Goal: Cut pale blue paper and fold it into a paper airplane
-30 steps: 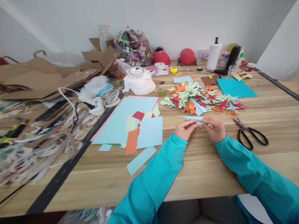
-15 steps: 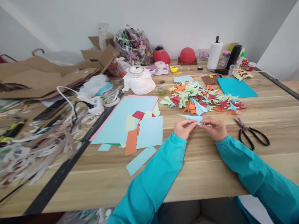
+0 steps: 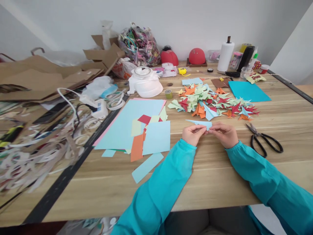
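Note:
My left hand (image 3: 193, 134) pinches a small folded piece of light blue paper (image 3: 202, 123), whose long point reaches out to the left. At its right end my right hand (image 3: 225, 134) grips the same paper, fingers and thumb pressed together. The fingertips of both hands almost meet along its lower edge, and they hide part of the fold. Just beyond lies a pile of folded paper planes (image 3: 202, 98) in green, orange, red and blue. Black-handled scissors (image 3: 265, 138) rest to the right of my right hand, their blades slightly apart.
Left of my hands are light blue sheets (image 3: 156, 138), an orange strip (image 3: 137, 147) and a blue strip (image 3: 147, 167). A teal sheet (image 3: 249, 92) lies behind the pile. Cardboard (image 3: 41, 78), cables and tangled ribbons (image 3: 49, 156) crowd the left side. A white paper roll (image 3: 225, 57) stands at the back.
The camera view has shifted very slightly. Both hands keep hold of the folded paper in nearly the same place.

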`<state>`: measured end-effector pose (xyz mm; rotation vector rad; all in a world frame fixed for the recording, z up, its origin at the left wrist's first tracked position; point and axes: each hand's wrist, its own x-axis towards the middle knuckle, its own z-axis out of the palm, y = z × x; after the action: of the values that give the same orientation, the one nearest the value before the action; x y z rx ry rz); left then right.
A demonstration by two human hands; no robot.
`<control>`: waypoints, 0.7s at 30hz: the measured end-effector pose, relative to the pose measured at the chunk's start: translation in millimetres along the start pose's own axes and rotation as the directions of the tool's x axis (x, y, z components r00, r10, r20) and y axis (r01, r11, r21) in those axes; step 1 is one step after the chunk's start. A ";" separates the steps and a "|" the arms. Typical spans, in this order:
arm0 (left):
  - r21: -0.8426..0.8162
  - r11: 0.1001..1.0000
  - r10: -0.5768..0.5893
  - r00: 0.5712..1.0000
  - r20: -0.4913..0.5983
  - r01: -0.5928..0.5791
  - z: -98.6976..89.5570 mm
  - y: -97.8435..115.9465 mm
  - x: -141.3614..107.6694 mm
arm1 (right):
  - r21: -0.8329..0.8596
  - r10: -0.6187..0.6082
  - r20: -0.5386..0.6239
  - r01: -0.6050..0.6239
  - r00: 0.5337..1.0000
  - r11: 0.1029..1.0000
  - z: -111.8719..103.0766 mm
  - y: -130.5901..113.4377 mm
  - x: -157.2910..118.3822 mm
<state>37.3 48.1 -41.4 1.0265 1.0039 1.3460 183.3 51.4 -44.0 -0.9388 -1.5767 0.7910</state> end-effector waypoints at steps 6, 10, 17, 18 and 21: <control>-0.001 1.000 0.022 1.000 -0.021 -0.022 2.3 1.3 -2.2 | 0.168 0.190 -0.012 -0.185 0.982 0.968 3.7 -2.5 0.1; 0.014 0.998 0.062 0.998 -0.030 -0.061 3.4 0.3 -2.8 | 0.264 0.358 -0.050 -0.333 0.932 0.905 6.8 -3.5 -0.3; 0.028 0.999 0.040 0.999 -0.031 -0.040 4.0 0.1 -3.1 | 0.340 0.436 -0.050 -0.395 0.899 0.854 10.2 -5.8 -1.6; 0.031 0.999 0.032 0.999 -0.031 -0.031 4.1 0.3 -3.2 | 0.336 0.434 -0.051 -0.393 0.900 0.856 10.5 -6.1 -1.8; 0.034 0.999 0.004 0.999 -0.033 -0.003 4.5 1.1 -3.3 | 0.320 0.419 -0.051 -0.383 0.907 0.867 11.1 -6.6 -2.3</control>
<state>41.3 44.8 -39.2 1.0347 1.0537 1.3571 171.6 46.1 -41.4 -1.0777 -1.1227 1.2099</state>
